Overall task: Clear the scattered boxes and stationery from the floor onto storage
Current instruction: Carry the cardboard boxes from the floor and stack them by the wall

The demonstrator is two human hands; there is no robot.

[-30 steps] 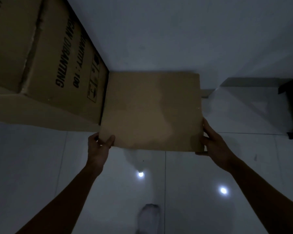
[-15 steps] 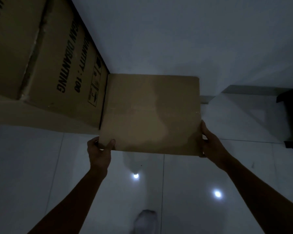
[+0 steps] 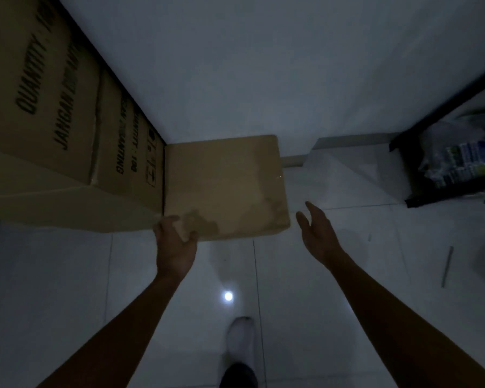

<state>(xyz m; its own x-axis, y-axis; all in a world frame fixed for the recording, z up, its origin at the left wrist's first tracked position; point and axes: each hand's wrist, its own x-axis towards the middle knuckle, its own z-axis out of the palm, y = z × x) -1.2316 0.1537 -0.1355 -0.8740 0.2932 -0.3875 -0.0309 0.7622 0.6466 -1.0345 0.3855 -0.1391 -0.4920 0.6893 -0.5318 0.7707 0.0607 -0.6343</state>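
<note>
Both arms extended forward. Left hand point(image 3: 175, 247) fingers curled, gripping. Right hand point(image 3: 318, 233) free, fingers straight, spread.

A stack of large cartons point(image 3: 67, 121) fills the upper left of the frame, set against the wall point(image 3: 249, 65) that spans the top. A smaller box point(image 3: 224, 186) is placed at the centre, its left side against the cartons and its far edge at the wall. The left hand point(image 3: 174, 245) is held at the box's lower left corner; the right hand point(image 3: 318, 233) is seen just right of the box, apart from it. A shelf point(image 3: 420, 169) stands at the right edge, with what may be a bag of packets point(image 3: 459, 161) in it. Below it, on the floor point(image 3: 347, 303), a thin stick point(image 3: 447, 266) lies. A shoe point(image 3: 240, 340) is seen at bottom centre.
</note>
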